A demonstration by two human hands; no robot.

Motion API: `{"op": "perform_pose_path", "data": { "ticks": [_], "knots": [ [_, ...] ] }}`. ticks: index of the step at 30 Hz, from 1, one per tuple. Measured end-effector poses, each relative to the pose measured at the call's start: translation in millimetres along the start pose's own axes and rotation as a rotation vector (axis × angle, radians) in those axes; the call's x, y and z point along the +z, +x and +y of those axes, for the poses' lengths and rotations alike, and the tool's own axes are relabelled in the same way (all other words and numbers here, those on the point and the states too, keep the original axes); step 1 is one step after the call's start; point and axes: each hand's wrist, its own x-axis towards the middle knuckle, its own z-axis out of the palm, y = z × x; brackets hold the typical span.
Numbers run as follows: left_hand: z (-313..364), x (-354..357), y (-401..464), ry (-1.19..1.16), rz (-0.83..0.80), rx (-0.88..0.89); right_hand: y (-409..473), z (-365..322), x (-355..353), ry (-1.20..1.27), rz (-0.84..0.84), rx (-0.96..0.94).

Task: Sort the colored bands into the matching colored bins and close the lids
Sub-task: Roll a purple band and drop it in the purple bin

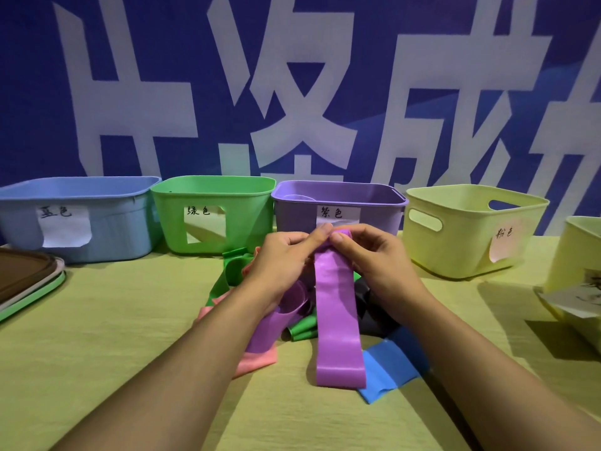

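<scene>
My left hand (286,255) and my right hand (367,252) pinch the top end of a long purple band (338,320), lifted just in front of the purple bin (338,198); its loop hangs down to the table. Under my wrists lies a pile of bands: a second purple band (279,320), green bands (234,271), a pink band (257,359), a blue band (387,369) and a dark band (370,307). Behind stand a blue bin (74,219), a green bin (211,216) and a pale yellow bin (468,229), all without lids and each with a paper label.
Stacked lids (29,281), brown over green, lie at the left edge of the yellow-green table (113,353). Another pale yellow bin (579,255) with a paper label stands at the far right edge. A blue banner with large white characters hangs behind the bins.
</scene>
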Motion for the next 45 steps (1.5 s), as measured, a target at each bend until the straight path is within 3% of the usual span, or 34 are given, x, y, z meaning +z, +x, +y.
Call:
{"op": "perform_pose_path", "data": {
  "ticks": [7,12,27,39,45],
  "knots": [
    [1,0,1,-0.041,-0.008,0.003,-4,-7,4,-0.082,0.046,0.277],
    [1,1,0,-0.051,-0.013,0.019,-2,-8,3,-0.086,0.082,0.3],
    [4,0,-3,-0.01,-0.024,0.108,-3,-4,0,-0.164,0.109,0.188],
    [9,4,-4,-0.105,-0.015,0.07,2,5,-3,-0.042,0.029,0.057],
    [6,0,-3,0.081,0.042,0.028,3,5,-2,-0.082,-0.023,-0.009]
  ]
}}
